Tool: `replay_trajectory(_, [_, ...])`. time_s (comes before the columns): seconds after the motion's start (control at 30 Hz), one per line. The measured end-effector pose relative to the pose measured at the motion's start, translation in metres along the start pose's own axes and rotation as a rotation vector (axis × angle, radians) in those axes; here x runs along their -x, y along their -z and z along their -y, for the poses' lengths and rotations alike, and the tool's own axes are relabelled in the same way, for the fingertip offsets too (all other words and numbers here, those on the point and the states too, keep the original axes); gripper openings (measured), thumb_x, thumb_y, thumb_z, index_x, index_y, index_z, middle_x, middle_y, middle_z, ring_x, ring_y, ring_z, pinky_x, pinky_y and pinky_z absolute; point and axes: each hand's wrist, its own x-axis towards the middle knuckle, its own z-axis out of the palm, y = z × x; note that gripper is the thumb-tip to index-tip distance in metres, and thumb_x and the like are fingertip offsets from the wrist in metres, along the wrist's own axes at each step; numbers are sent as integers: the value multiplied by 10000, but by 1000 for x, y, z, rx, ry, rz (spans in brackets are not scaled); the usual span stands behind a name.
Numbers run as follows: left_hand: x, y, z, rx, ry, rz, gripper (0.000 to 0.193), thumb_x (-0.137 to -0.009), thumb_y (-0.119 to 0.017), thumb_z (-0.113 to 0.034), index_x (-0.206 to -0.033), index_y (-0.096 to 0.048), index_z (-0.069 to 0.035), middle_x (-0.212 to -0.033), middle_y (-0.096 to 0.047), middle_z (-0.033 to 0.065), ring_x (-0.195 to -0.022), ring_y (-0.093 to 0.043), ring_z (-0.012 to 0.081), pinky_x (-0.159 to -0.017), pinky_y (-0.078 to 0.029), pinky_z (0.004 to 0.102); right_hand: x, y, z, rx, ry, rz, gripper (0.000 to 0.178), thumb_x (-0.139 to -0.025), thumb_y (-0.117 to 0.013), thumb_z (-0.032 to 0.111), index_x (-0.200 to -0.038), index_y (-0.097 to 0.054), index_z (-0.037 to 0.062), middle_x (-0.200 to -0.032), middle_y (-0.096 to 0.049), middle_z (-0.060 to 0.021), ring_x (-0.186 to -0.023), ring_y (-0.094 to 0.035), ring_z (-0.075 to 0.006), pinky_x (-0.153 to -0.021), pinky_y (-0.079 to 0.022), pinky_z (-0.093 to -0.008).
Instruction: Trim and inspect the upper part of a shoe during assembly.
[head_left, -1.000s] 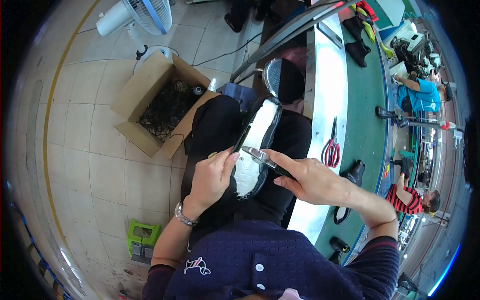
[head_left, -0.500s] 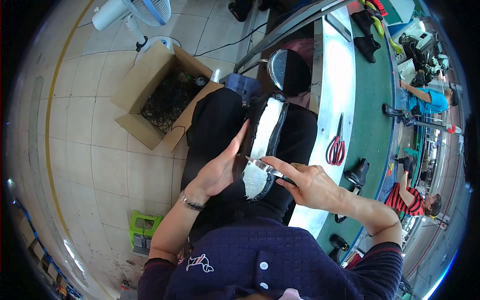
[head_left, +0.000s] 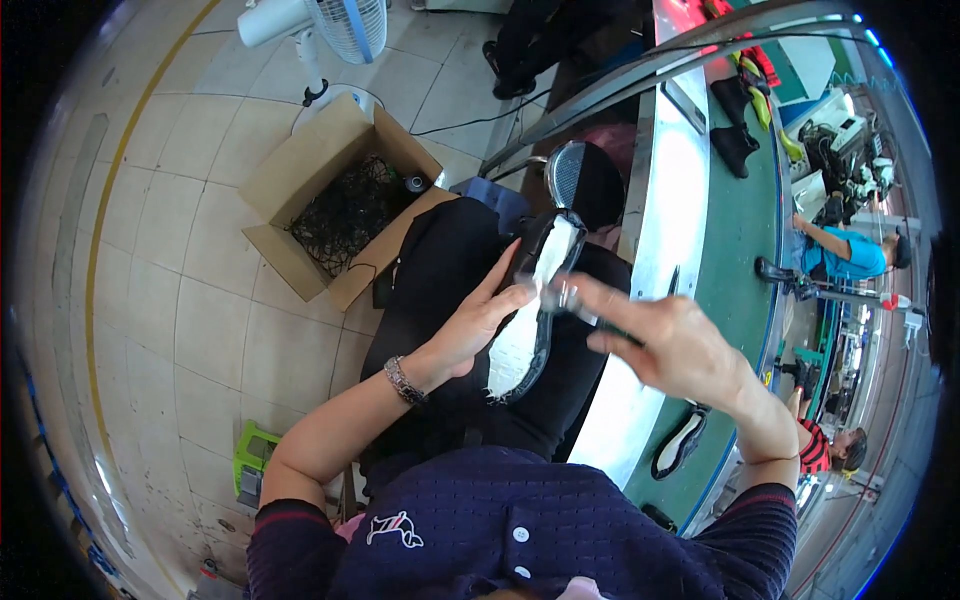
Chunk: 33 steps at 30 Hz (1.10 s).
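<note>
At the left, a brown box (head_left: 285,262) sits on the floor (head_left: 215,350), far from the person. Next is the left hand (head_left: 470,330), coming in from the near left. It is curled on the left side of a black shoe (head_left: 518,345), with its fingers along the edge and its thumb bent over toward the white bottom. The shoe is on the person's lap (head_left: 430,285), bottom side up, just right of the left hand and in touch with it, so this hand is the nearer one. The shoe is long and thin. One end points near and a bit left, the other far and a bit right. I can't tell for sure which end is the toe. A shiny tool (head_left: 562,293) lies over the shoe's middle, close to the left thumb; it is too blurred to tell what it touches. The right hand (head_left: 675,345) is bent round the tool, just right of the shoe. Farther right is a silver bench (head_left: 675,185), then a green belt (head_left: 728,230) with another shoe (head_left: 680,441) at its near part.
</note>
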Motion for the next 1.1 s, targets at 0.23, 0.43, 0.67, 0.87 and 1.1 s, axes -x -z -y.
replay_trajectory(0.23, [-2, 8, 2, -16, -21, 86, 750, -976, -563, -259, -1560, -102, -156, -1461, -386, 99, -1296, -407, 161, -1077, -313, 297, -32, -16, -43, 227, -184, -8, 648, -968, -568, 248, -1511, -216, 267, -657, -633, -114, -550, -642, -313, -544, -548, -384])
replay_trajectory(0.43, [-1, 5, -5, -29, 20, 90, 765, -966, -577, -254, -1560, -106, -155, -1445, -399, 96, -1287, -412, 167, -1068, -323, 307, -25, -54, -57, 196, 28, -333, 661, -962, -576, 237, -1517, -216, 248, -637, -608, -128, -509, -621, -266, -497, -514, -369])
replay_trajectory(0.67, [-1, 9, -8, -20, 81, 83, 854, -915, -646, -208, -1562, -90, -166, -1425, -412, 97, -1234, -453, 158, -1049, -344, 313, -18, -47, -35, 33, 61, -390, 652, -962, -568, 224, -1513, -220, 246, -619, -610, -137, -505, -612, -297, -515, -530, -384])
replay_trajectory(0.87, [-3, 16, -11, 28, 131, 149, 949, -870, -693, -140, -1564, -47, -176, -1431, -403, 98, -1270, -429, 160, -1063, -330, 324, -18, -38, -21, 189, -54, -161, 674, -949, -583, 196, -1514, -217, 233, -595, -606, -133, -508, -625, -299, -495, -519, -370])
replay_trajectory(1.1, [-1, 19, -12, 40, 129, 202, 1052, -825, -725, -74, -1561, 18, -189, -1481, -330, 105, -1294, -408, 162, -1082, -310, 326, -15, -49, -13, 159, -112, -89, 677, -919, -609, 172, -1504, -270, 205, -615, -610, -132, -500, -615, -310, -489, -484, -389])
